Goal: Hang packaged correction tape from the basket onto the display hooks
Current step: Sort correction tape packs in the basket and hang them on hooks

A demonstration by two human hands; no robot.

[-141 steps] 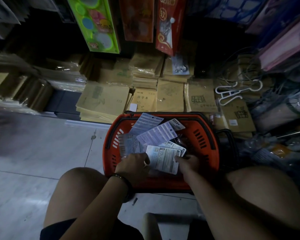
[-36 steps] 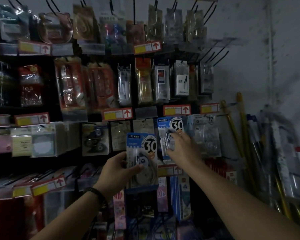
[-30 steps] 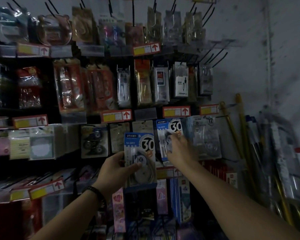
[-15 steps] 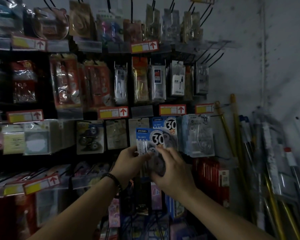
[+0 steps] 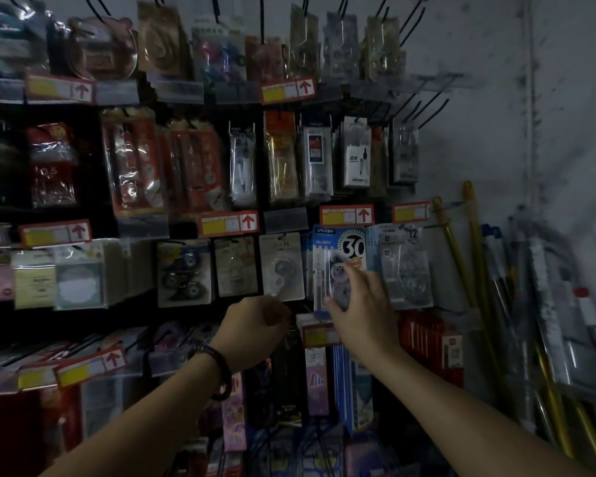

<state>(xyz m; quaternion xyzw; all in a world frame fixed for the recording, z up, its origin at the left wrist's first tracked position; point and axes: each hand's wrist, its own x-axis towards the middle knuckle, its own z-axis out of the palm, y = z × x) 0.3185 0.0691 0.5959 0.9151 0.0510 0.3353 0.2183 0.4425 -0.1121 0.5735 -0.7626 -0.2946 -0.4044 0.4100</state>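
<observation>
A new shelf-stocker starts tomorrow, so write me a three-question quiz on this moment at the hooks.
1. True or false: the right hand touches the blue correction tape pack marked 30.
2. Which wrist wears the dark bracelet? A. left B. right C. neither
3. Fill in: the clear pack hanging just right of the blue one is marked ___.
Key: 1 true; 2 A; 3 12.
</observation>
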